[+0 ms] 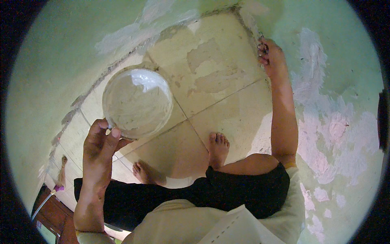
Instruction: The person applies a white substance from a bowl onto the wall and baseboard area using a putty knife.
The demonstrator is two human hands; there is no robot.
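Observation:
My left hand (103, 140) grips the near rim of a round, pale container (136, 106), thumb over the edge and fingers underneath. Glossy white paste is smeared on its inside, thickest toward the far right. Out to the right, my right hand (269, 55) is at the foot of the green wall (349, 81), close to the floor. Its fingers are curled and dark with smears; whatever they hold is too hard to make out. Rough white filler patches (312, 61) cover the wall beside that arm.
Two walls meet at a far corner (235, 9) above a tiled floor (239, 107) with dried stains. My bare feet (218, 148) rest on the tiles. At the lower left lie a broom (61, 179) with a purple collar and a brown wooden piece (67, 217).

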